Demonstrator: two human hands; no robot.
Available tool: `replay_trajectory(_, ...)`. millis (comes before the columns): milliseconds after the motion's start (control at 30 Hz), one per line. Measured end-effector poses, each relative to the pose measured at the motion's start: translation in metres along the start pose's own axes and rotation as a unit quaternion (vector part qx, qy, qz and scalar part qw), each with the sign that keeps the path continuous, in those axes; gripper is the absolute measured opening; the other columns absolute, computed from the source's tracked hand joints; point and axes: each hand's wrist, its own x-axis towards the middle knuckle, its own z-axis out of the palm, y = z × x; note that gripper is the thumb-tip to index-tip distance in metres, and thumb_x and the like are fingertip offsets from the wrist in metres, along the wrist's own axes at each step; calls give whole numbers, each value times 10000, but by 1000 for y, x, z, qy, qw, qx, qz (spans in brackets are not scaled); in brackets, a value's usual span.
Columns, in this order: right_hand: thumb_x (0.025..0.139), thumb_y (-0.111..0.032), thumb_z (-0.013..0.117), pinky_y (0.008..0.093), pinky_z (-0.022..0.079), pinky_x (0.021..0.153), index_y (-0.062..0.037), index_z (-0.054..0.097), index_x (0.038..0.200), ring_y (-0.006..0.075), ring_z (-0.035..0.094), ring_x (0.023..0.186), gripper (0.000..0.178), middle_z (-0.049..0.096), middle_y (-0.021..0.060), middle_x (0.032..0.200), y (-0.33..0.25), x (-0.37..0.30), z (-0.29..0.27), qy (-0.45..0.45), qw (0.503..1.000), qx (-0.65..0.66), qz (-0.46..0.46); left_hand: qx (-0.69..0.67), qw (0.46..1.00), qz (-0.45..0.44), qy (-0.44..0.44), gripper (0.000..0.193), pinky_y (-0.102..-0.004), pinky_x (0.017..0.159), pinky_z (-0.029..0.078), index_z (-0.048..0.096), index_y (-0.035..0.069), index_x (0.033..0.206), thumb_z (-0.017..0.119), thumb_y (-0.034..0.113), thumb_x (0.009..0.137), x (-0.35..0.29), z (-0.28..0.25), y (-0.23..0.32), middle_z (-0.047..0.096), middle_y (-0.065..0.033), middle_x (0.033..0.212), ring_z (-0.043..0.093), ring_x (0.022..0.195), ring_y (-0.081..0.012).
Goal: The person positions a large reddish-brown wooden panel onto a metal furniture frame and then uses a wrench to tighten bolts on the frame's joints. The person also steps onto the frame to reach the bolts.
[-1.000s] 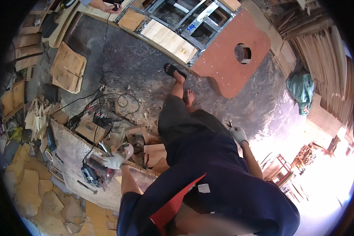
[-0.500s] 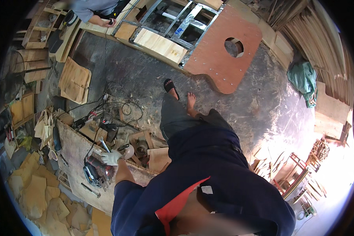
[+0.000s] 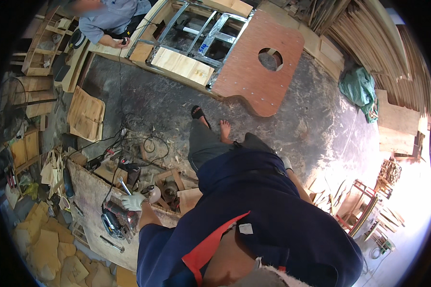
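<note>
My left hand [image 3: 134, 202], in a pale work glove, is at the edge of a worn wooden workbench [image 3: 92, 203]. It is closed around a metal wrench [image 3: 123, 184], whose head points away from me. Just beside that hand lies a corded power tool [image 3: 110, 223] with a dark, shiny body. A slim metal hand tool [image 3: 112, 244] rests nearer to me on the board. My right hand [image 3: 287, 163], also gloved, shows only in part beyond my right side; my body covers its fingers.
Ahead stands a wood and metal frame [image 3: 187, 67] with a reddish-brown panel [image 3: 254, 62] that has a round hole. A co-worker's hand [image 3: 115, 42] holds a small dark thing at the far left. Cables [image 3: 148, 138] and wood scraps [image 3: 172, 177] clutter the floor beside the bench.
The view has shifted, so the frame and panel appear further left. My right hand has come into sight at my right side. My left hand still holds the wrench over the bench.
</note>
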Motion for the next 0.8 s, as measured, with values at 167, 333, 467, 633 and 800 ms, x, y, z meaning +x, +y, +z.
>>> replay_trajectory(167,874,-444,662,494,527,922,-32,756,1080,440,651,1176,470,690,309,1128,15,5,11,3,1000,7,-7,-5,999,1,33,457,-501,841,534,503,91,1183,697,346,856,-1,-3,1,580,-151,1109,637,1032,-353)
replay_trajectory(333,862,-434,671,495,527,925,-30,760,1072,431,655,1177,464,690,310,1125,32,14,18,12,1000,-20,-3,-16,999,2,38,472,-495,821,530,506,87,1202,699,337,851,-1,-5,1,579,-149,1099,632,1019,-349)
replay_trajectory(467,870,-447,663,500,527,936,-18,762,1058,433,656,1173,478,690,308,1132,43,18,18,11,1000,18,-4,-27,999,0,29,480,-483,824,517,502,83,1230,688,362,887,-4,-9,-1,576,-144,1108,614,1028,-335)
replay_trajectory(633,908,-490,612,514,519,942,-13,766,1044,456,657,1154,519,701,302,1112,35,27,14,32,999,10,-4,-43,999,-6,-8,554,-484,893,502,482,87,1363,648,413,948,-4,-8,-3,566,-163,1226,587,1133,-347)
replay_trajectory(800,932,-515,574,539,507,914,5,749,1092,487,662,1102,572,690,321,1089,-43,38,-28,71,996,-59,-1,-82,996,-2,-43,626,-500,953,472,449,103,1499,591,424,980,0,-1,-10,547,-165,1340,557,1218,-353)
